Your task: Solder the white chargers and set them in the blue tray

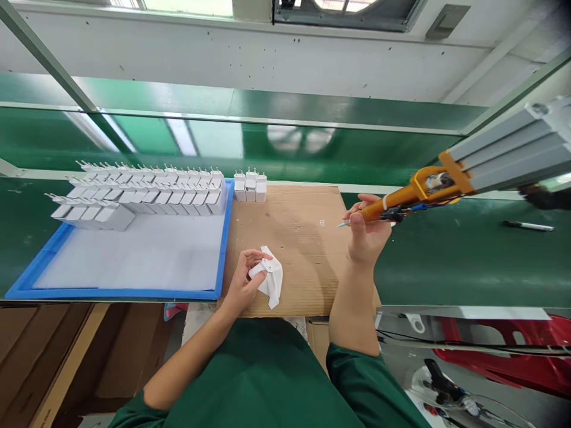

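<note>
Over the cardboard sheet (298,220), my left hand (244,278) is closed on a small white plastic piece (269,267), its fingers bent around it. A white cloth (275,280) hangs below and beside that piece, touching the fingers. To the right, my right hand (368,238) grips an orange pen-shaped tool (381,205) near its thin, pale tip. The tip points left and is apart from the left hand. White plug adapters (250,185) with pins upward stand at the back edge of the cardboard.
At left, a blue-rimmed tray (134,293) holds several rows of white plug adapters (178,196) at its back. A grey metal arm (513,154) reaches in from the right to the orange tool. A marker pen (529,226) lies on the green table (446,261). A red stool (526,356) stands below.
</note>
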`<state>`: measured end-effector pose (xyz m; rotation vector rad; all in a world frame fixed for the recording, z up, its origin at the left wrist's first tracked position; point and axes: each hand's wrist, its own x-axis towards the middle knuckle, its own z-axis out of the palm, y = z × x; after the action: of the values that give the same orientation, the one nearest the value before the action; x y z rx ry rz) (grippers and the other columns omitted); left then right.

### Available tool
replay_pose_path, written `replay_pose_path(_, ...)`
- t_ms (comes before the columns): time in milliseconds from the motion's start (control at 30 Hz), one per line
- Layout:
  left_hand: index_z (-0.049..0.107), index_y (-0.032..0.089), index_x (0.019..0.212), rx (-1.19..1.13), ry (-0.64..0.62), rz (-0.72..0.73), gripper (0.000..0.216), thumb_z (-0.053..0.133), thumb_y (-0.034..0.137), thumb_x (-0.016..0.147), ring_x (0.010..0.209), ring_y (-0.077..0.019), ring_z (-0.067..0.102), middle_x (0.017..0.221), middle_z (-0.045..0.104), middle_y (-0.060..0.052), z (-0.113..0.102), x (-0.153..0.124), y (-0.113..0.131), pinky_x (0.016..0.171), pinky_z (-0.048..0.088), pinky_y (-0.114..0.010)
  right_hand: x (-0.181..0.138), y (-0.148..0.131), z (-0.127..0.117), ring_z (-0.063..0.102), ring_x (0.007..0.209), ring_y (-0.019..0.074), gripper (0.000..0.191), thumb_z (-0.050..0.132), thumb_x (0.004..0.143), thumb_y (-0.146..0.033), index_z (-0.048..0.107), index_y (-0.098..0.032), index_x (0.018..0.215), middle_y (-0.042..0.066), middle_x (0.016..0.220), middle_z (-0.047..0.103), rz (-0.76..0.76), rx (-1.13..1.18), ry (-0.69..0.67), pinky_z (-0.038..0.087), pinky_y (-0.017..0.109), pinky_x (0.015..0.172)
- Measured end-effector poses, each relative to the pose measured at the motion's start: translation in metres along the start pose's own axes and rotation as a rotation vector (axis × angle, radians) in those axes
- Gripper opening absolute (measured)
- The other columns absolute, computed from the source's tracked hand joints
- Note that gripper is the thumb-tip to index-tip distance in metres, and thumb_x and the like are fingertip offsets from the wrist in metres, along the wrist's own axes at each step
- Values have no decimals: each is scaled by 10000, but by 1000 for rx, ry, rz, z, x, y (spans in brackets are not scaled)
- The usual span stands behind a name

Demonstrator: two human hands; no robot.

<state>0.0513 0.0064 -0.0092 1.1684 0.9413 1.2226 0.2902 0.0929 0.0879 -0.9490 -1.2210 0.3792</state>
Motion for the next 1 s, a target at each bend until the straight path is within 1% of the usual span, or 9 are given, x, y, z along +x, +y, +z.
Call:
replay_pose_path(200,473,228,1103,-23,39,-9,206,555,241,913,990,-184,648,1190,689,-85,4,-3,-2,825,488,-301,1,4,0,509,710,110,482,807,696,-535,655,-254,1057,-37,819,495,70,52,17,460,289,686)
replay_pose_path(300,531,220,1198,155,-29,66,252,506,256,950,1151,-221,627,1267,661,-103,0,-5,-2,951,484,-351,-1,1,1,492,678,110,519,811,678,-547,630,-241,1056,-38,785,513,94,22,28,431,270,632)
replay_pose_path(367,590,226,1230,304,-69,131,294,495,270,956,1193,-239,616,1261,665,-97,-5,-5,-8,1014,471,-376,-3,-2,1,456,642,95,568,830,631,-577,606,-241,1030,-41,781,514,203,65,23,400,247,589)
replay_pose_path(467,679,228,1114,412,-46,238,264,531,340,926,1099,-263,667,1136,713,-87,-15,3,-27,973,527,-385,-4,-1,4,471,648,100,575,782,668,-630,604,-222,1032,-27,783,522,152,24,12,440,259,613)
replay_pose_path(567,702,262,1107,471,-23,354,296,532,395,905,1095,-289,690,1129,732,-79,-22,15,-47,945,571,-414,-4,3,5,488,669,100,583,772,689,-624,603,-220,1073,-1,865,565,114,-7,13,468,269,642)
replay_pose_path(700,663,332,1215,567,-27,447,352,511,425,910,1146,-312,688,1218,720,-55,-28,20,-60,923,610,-462,-7,5,5,500,683,96,568,763,718,-600,589,-227,1109,26,976,595,118,3,-3,479,276,657)
replay_pose_path(800,560,312,1358,609,-55,458,447,531,381,917,1171,-307,686,1277,702,-68,-30,18,-65,927,623,-455,-9,5,5,516,707,103,560,761,731,-582,584,-228,1127,35,999,601,124,14,-16,479,276,664)
replay_pose_path(867,483,278,1417,591,22,459,513,544,362,914,1188,-309,679,1337,672,-95,-31,13,-69,939,623,-458,-9,5,5,516,706,104,566,760,730,-585,584,-227,1131,40,1004,603,124,16,-19,475,272,658)
replay_pose_path(1000,629,359,1212,642,142,639,366,630,355,846,1016,-310,748,1262,726,-11,-35,6,-74,807,663,-452,-7,5,6,514,686,102,577,749,724,-613,587,-223,1118,42,988,600,105,-12,8,476,276,645)
